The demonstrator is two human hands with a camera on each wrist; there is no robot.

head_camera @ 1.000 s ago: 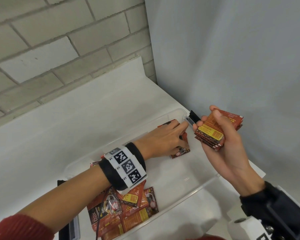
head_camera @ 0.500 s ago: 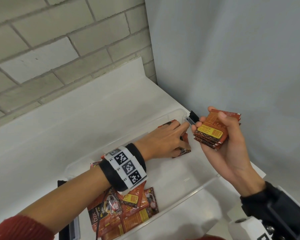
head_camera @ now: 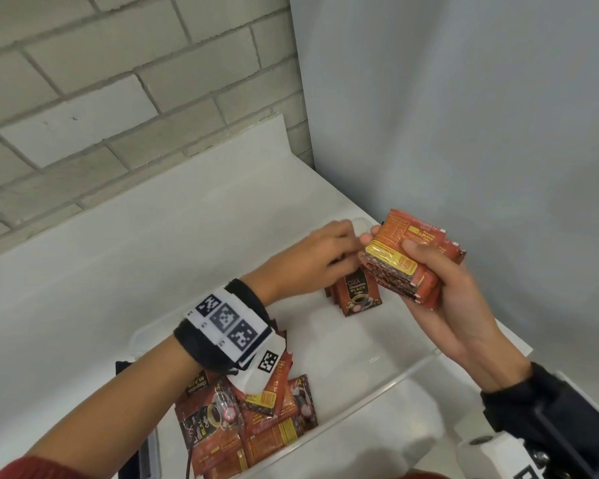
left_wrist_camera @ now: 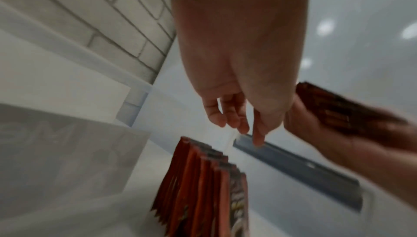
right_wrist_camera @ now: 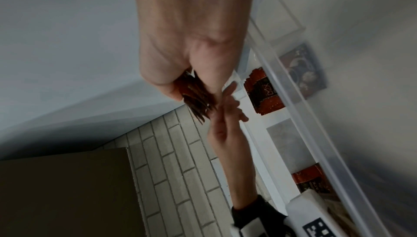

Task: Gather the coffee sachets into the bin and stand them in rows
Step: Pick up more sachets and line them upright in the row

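Note:
A clear plastic bin [head_camera: 377,392] lies on the white counter. A short row of red-and-black coffee sachets [head_camera: 358,295] stands at its far right end, also visible from the left wrist [left_wrist_camera: 203,183]. A loose pile of sachets [head_camera: 253,423] lies at the bin's near left end. My right hand [head_camera: 412,248] grips a thick stack of sachets [head_camera: 419,233] above the bin's right end. My left hand [head_camera: 329,252] hovers over the standing row, its fingertips against the stack's left edge. In the left wrist view its fingers [left_wrist_camera: 237,126] hang loosely curled and hold nothing.
A brick wall [head_camera: 118,98] runs behind the counter, and a plain grey wall [head_camera: 464,115] closes the right side, close to the bin's end. The bin's dark latch [head_camera: 127,369] sits at its left end. The bin floor between row and pile is bare.
My left hand has lifted off the standing sachets and moved right to the stack in my right hand. The right hand has brought the stack nearer. The standing row is uncovered.

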